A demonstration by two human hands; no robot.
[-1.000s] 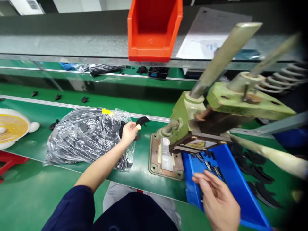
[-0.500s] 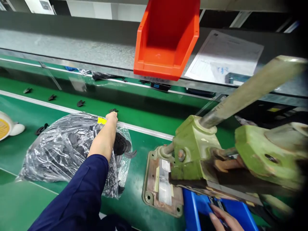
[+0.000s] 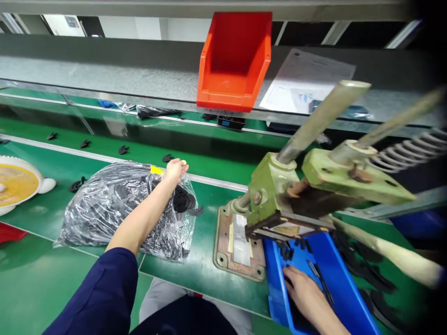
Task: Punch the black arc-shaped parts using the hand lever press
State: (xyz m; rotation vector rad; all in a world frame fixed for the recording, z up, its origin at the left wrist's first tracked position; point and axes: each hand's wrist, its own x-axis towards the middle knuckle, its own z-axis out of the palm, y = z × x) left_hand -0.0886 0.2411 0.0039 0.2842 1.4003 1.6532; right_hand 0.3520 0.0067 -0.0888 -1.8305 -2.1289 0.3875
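My left hand (image 3: 176, 170) is just right of a small black forked part (image 3: 167, 158) lying on the green belt, not touching it. Its fingers are loosely bent and apart, with a pale yellow cover on one fingertip; nothing shows in them. Under that forearm lies a clear plastic bag (image 3: 104, 209) full of flat black parts, some spilling from its open right end. My right hand (image 3: 302, 286) reaches into a blue bin (image 3: 344, 288), by its left wall. Those fingers are curled in around something dark, their tips partly hidden. Small black pieces (image 3: 286, 251) lie farther back in the bin.
A green hand press (image 3: 268, 195) stands over the bin's back, its base plate (image 3: 221, 237) on the bench. More black parts (image 3: 123, 150) lie spaced along the belt. An orange bin (image 3: 225, 95) sits on the shelf above. A yellow-and-white round object (image 3: 21, 181) is far left.
My left hand has let go of the black forked part on the belt and moved right of it. My right hand has shifted left inside the blue bin. The camera view has turned.
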